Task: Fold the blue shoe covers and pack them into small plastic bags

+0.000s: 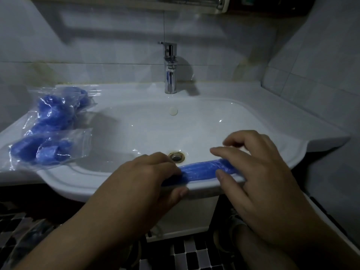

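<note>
Where the front rim of the white ceramic washbasin [204, 185] curves toward the person, a blue crinkled plastic shoe cover [202, 169] lies flattened into a narrow strip along the rim. The left hand [140, 184] presses on the strip's left end, fingers laid over it and thumb hooked beneath the rim edge. The right hand [259, 172] rests on the strip's right end with its thumb on the blue plastic; its fingers are loosely spread and raised above it, slightly blurred, so whether they touch cannot be determined.

On the left ledge of the basin lie clear small plastic bags [52, 131], each holding bunched blue shoe covers; they overlap one another and the exact count cannot be told. A chrome single-lever tap [170, 73] stands upright at the back centre of the basin. Below it are a pale round overflow cap [173, 111] and a metal drain [176, 157], the drain just beyond the strip. Grey wall tiles [97, 45] surround the basin on three sides. Lighting is dim. Black-and-white mosaic floor tiles [187, 254] show beneath the basin.
</note>
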A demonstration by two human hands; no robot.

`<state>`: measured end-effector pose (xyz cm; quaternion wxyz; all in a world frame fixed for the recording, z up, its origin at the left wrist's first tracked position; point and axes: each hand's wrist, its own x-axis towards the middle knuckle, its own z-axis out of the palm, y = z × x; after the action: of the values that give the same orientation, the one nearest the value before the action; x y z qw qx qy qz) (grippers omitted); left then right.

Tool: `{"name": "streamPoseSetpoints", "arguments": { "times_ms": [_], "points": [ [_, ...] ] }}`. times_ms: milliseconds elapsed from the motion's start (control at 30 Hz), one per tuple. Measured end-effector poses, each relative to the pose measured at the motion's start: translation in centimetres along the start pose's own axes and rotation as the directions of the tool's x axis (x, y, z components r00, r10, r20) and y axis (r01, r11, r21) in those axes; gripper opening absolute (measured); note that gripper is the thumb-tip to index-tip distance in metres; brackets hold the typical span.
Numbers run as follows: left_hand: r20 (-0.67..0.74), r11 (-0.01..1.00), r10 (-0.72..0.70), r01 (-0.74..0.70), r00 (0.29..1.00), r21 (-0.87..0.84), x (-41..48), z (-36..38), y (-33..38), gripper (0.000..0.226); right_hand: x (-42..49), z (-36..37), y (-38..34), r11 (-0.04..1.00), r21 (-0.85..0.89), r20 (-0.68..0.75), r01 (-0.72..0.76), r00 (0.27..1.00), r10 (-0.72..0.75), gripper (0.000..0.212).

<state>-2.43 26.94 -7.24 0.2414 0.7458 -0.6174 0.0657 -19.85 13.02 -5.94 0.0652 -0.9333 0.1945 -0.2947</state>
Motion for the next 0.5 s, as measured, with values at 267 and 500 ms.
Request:
{"name": "streamPoseSetpoints", "arguments": {
  "times_ms": [267,500],
  "points": [
    [0.112,0.991,0.020,-0.005,0.994,-0.131,0.4,-1.7,-0.6,0.055,0.8,2.2,-1.2,0.991,0.122,0.215,-0.049,0.976,0.022,0.054],
    [0.160,0.965,0.057,-0.014,0.985,-0.260,0.8,-1.4,-1.6,0.029,0.1,2.5,-0.7,0.966,0.257,0.178,-0.017,0.984,-0.030,0.048]
  ]
}}
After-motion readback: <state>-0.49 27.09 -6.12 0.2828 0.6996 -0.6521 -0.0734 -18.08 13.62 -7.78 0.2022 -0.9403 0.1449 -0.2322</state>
